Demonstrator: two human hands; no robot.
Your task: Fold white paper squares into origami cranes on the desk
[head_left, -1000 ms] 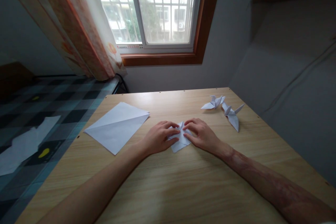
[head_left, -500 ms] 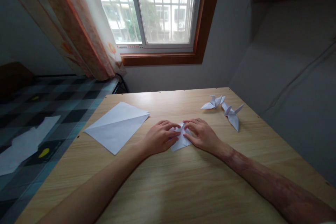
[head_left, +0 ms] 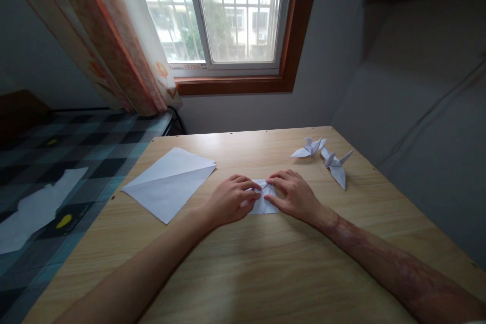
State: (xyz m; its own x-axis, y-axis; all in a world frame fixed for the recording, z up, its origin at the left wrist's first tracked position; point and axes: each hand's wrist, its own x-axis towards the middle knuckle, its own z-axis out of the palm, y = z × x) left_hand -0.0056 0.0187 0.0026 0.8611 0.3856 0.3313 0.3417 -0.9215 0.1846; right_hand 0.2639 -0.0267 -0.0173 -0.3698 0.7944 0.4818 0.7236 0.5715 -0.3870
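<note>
A small folded sheet of white paper (head_left: 265, 205) lies on the wooden table (head_left: 243, 268), between my two hands. My left hand (head_left: 232, 198) grips its left side, fingers curled over the paper with the thumb underneath or beside them. From the other side, my right hand (head_left: 291, 193) pinches the right part, its thumb and forefinger resting on the paper. Crease lines show across the middle of the sheet. My fingers cover both of its side edges.
Left of my hands lies a larger creased white sheet (head_left: 170, 187). Two folded paper cranes, a farther one (head_left: 308, 149) and a nearer one (head_left: 335, 168), stand at the back right. A checked bed (head_left: 23, 162) with torn paper (head_left: 41, 207) adjoins the table's left side.
The small paper has turned slightly, so its near edge now lies level instead of slanting. Both hands have shifted only a little and keep hold of it.
</note>
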